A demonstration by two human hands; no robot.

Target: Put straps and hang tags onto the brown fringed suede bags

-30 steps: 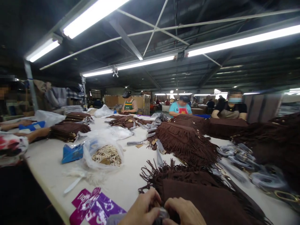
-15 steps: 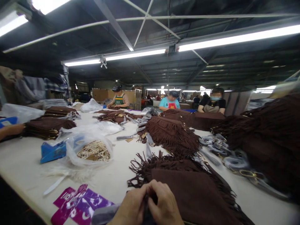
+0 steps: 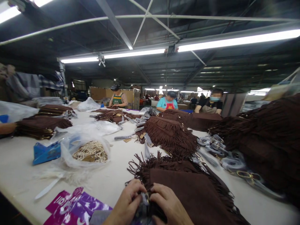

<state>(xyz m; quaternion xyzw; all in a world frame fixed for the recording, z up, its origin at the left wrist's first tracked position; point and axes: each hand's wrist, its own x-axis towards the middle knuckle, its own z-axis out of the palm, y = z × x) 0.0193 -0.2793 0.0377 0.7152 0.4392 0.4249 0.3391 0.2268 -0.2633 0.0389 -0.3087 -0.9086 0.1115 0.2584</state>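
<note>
My left hand [image 3: 130, 200] is closed, thumb and fingers pinching a clear plastic-wrapped strap [image 3: 143, 208] with a glint of metal near its top. Just to the right, my right hand [image 3: 167, 201] has its fingers curled over the near left edge of a dark brown fringed bag [image 3: 180, 187], beside the wrapped piece. The fingertips of both hands almost meet, and part of what lies between them is hidden. Long fringe spreads from the bag's far side. A glossy purple plastic packet [image 3: 75, 206] lies left of my left hand.
A plastic bag of pale cords [image 3: 91, 151] stands beside a blue dispenser [image 3: 47, 152]. A white knife-like tool [image 3: 48, 188] lies nearer. Wrapped straps with rings [image 3: 234, 162] and a big brown heap [image 3: 262, 137] fill the right. Several co-workers [image 3: 167, 101] are across the table.
My hands have moved slightly apart, so the plastic wrap and a metal glint now show between them. The whole view has shifted a little, with things on the table sitting further left.
</note>
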